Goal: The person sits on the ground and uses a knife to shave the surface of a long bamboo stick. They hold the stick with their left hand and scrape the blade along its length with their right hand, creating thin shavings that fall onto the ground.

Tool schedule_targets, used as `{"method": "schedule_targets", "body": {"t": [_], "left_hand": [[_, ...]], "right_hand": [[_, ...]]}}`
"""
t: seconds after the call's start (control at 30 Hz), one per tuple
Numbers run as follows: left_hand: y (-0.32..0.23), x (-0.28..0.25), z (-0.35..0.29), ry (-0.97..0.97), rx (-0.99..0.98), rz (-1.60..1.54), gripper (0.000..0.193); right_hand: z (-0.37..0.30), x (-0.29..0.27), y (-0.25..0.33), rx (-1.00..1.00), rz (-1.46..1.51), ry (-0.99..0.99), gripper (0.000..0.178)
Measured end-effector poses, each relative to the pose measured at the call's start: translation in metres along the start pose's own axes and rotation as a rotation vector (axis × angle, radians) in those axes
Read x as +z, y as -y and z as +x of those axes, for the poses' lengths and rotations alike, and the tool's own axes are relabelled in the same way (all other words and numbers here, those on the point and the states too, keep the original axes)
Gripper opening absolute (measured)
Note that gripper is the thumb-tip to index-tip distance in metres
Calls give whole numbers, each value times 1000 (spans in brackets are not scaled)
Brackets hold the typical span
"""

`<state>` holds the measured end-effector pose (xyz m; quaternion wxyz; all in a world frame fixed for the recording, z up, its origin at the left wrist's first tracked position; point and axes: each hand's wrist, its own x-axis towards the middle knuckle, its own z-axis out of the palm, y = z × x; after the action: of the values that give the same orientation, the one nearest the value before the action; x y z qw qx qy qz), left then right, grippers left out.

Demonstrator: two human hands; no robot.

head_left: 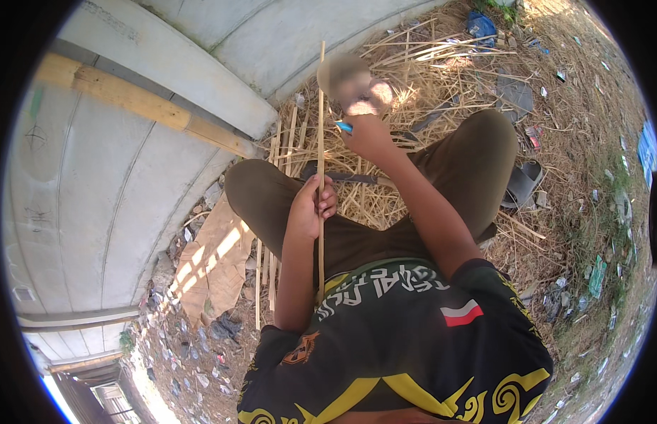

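My left hand (317, 198) is closed around a long, thin bamboo strip (322, 141). The strip runs from my shirt, past my left knee, to well beyond the hand. Farther out, my right hand (369, 138) grips a small blue-handled tool (344, 127) close beside the strip; its working end is too small to make out. Between my bent legs lies a machete-like blade (342, 177) with a wooden handle (385, 182), on a bed of pale shavings (371, 208). A round blurred patch just past my right hand hides what is there.
More bamboo strips (441, 49) lie in a pile ahead, and others (293, 134) beside my left knee. A pale panel wall (88, 198) with a bamboo pole (130, 95) stands at left. Brown cardboard (214, 261) lies near it; a dark sandal (523, 185) rests at right.
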<state>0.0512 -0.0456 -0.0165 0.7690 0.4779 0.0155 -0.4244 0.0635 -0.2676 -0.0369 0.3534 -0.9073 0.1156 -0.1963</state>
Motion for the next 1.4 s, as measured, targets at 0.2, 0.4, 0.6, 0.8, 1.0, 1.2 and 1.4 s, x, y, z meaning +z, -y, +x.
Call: {"method": "schedule_targets", "body": {"t": [0.2,0.4,0.6,0.8,1.0,1.2,1.4], "left_hand": [[-1,4,-5,-37,19,32,11],[0,-6,-4,-41,66,-6,13],[0,-1,-5,-75,97,7,20],[1,-3,-5,-84,120,38,18],[10,4,2,-149,135,146,17],[10,5,0,-115,114,163,16],[18,13,-7,-43,81,125,17]], "right_hand": [[-16,37,16,-119,-226,93,9],[-21,44,17,-233,-277,48,9],[-26,48,12,-289,-280,19,10],[-29,48,17,-256,-303,96,10],[-20,66,2,-121,-317,78,11],[3,60,-8,26,-270,-22,12],[15,43,-28,99,-230,-101,12]]}}
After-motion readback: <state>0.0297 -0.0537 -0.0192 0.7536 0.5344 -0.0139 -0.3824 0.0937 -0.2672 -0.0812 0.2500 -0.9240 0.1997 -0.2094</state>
